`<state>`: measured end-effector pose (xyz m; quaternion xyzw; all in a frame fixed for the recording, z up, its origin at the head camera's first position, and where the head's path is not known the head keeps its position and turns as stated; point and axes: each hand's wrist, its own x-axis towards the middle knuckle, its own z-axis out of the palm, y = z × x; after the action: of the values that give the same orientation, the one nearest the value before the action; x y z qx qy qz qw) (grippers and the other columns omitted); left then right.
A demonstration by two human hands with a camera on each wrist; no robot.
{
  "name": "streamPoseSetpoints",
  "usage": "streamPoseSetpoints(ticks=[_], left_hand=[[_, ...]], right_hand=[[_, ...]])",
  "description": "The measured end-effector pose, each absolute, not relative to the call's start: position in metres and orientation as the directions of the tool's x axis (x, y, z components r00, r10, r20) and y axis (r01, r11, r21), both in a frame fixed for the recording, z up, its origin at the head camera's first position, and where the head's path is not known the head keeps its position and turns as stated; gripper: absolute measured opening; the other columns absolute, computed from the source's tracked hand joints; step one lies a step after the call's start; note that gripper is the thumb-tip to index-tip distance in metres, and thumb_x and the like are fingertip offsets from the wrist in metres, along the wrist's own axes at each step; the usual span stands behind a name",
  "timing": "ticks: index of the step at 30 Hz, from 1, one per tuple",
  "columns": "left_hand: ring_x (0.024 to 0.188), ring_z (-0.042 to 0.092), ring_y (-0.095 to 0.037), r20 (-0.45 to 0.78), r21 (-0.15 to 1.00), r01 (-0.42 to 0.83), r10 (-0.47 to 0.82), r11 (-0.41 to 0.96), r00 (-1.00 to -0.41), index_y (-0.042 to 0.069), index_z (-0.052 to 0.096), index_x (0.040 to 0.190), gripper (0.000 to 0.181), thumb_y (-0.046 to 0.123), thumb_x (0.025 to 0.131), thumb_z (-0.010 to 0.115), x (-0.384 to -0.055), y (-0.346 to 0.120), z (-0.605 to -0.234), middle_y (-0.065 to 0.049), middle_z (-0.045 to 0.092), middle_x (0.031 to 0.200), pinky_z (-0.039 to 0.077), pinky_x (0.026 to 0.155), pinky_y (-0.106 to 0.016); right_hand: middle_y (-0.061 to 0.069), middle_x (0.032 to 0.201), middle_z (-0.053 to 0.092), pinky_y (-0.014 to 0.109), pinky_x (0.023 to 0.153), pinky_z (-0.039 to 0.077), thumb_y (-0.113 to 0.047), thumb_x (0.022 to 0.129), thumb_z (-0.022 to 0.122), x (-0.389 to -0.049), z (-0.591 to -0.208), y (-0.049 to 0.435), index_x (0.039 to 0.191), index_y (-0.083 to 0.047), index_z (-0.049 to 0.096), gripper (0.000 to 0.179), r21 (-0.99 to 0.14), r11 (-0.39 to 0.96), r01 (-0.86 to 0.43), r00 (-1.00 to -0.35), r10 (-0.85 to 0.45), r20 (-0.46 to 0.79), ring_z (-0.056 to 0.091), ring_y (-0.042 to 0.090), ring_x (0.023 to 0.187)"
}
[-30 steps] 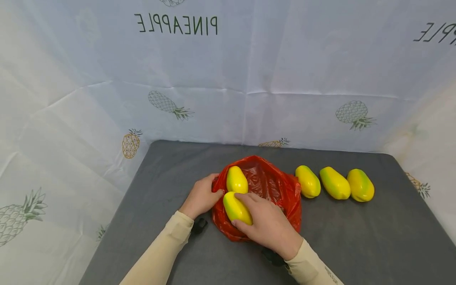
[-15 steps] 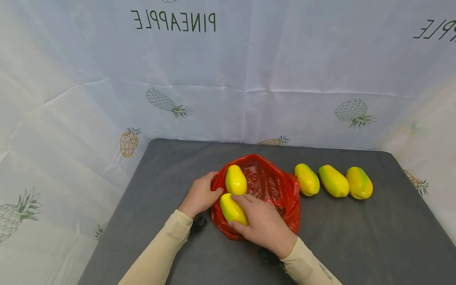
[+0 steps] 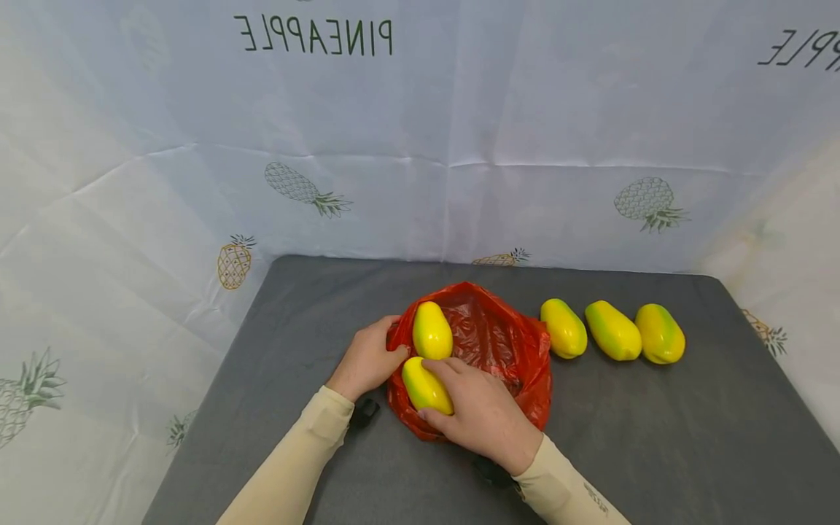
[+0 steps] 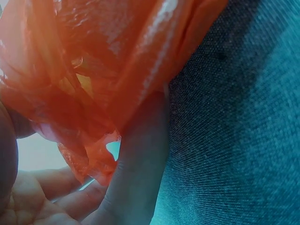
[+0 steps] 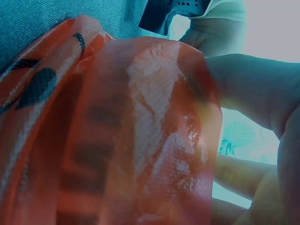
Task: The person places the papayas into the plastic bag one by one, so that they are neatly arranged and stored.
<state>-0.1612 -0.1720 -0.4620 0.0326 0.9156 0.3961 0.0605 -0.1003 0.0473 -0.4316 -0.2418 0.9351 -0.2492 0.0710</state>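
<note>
A red plastic bag (image 3: pixel 488 339) stands with its mouth wide on the grey table. My left hand (image 3: pixel 370 359) pinches the bag's left rim; in the left wrist view the thin plastic (image 4: pixel 108 56) runs between thumb and fingers. My right hand (image 3: pixel 488 412) reaches over the near rim and grips a yellow-green papaya (image 3: pixel 423 383) at the bag's near left. Behind that one, another papaya (image 3: pixel 432 329) lies inside the bag against its left wall. The right wrist view shows mostly the bag's outer side (image 5: pixel 154 117), which hides the gripped fruit.
Three more papayas stand in a row right of the bag: one papaya (image 3: pixel 564 328) close beside it, a middle papaya (image 3: pixel 613 330) and an outer papaya (image 3: pixel 660 334). A pineapple-print cloth (image 3: pixel 538 131) hangs behind the table (image 3: pixel 315 313) and at both sides.
The right hand has shifted slightly left with its papaya, bringing it lower against the bag's near left side. The left hand keeps its hold on the rim. The head view has tilted slightly.
</note>
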Motion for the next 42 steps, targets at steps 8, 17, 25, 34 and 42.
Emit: streamPoseSetpoints(ticks=[8,17,25,34,42], left_hand=[[0.106,0.073,-0.025,-0.077,0.730,0.017,0.107,0.684,-0.991,0.007,0.058,0.152,0.059,0.023,0.098,0.074,-0.161,-0.171,-0.462,-0.011,0.073,0.136,0.065,0.097,-0.048],[0.107,0.073,-0.027,-0.075,0.720,0.014,0.098,0.694,-0.992,0.007,0.057,0.153,0.059,0.023,0.099,0.073,-0.162,-0.171,-0.461,-0.012,0.073,0.137,0.064,0.098,-0.048],[0.105,0.073,-0.027,-0.060,0.719,0.033,0.110,0.694,-0.992,0.006,0.057,0.152,0.058,0.022,0.099,0.072,-0.163,-0.169,-0.461,-0.013,0.073,0.136,0.065,0.096,-0.047],[0.109,0.073,-0.028,-0.068,0.713,0.028,0.108,0.701,-0.992,0.005,0.057,0.152,0.059,0.022,0.099,0.073,-0.163,-0.167,-0.463,-0.013,0.072,0.138,0.064,0.098,-0.049],[0.112,0.072,-0.030,-0.074,0.708,0.020,0.103,0.706,-0.992,0.006,0.057,0.152,0.059,0.024,0.099,0.073,-0.161,-0.167,-0.465,-0.013,0.071,0.140,0.063,0.100,-0.050]], right_hand=[[0.001,0.138,0.070,0.043,0.088,0.062,-0.045,0.092,0.084,-0.102,-0.433,0.048,0.150,-0.019,0.062,0.068,-0.492,0.758,-0.428,-0.867,-0.498,-0.014,0.068,0.013,0.099],[0.002,0.138,0.070,0.045,0.087,0.062,-0.044,0.090,0.085,-0.104,-0.436,0.049,0.150,-0.018,0.062,0.069,-0.486,0.757,-0.437,-0.860,-0.509,-0.021,0.068,0.015,0.100],[0.002,0.137,0.070,0.045,0.086,0.062,-0.045,0.089,0.086,-0.104,-0.437,0.051,0.149,-0.018,0.061,0.071,-0.483,0.765,-0.426,-0.866,-0.499,-0.027,0.068,0.015,0.099],[0.002,0.139,0.069,0.045,0.089,0.061,-0.045,0.091,0.085,-0.105,-0.437,0.053,0.150,-0.018,0.061,0.069,-0.510,0.755,-0.412,-0.863,-0.503,-0.048,0.068,0.014,0.101],[0.002,0.138,0.071,0.042,0.088,0.061,-0.049,0.093,0.081,-0.105,-0.432,0.059,0.149,-0.020,0.063,0.066,-0.530,0.744,-0.407,-0.867,-0.497,-0.034,0.068,0.013,0.101]])
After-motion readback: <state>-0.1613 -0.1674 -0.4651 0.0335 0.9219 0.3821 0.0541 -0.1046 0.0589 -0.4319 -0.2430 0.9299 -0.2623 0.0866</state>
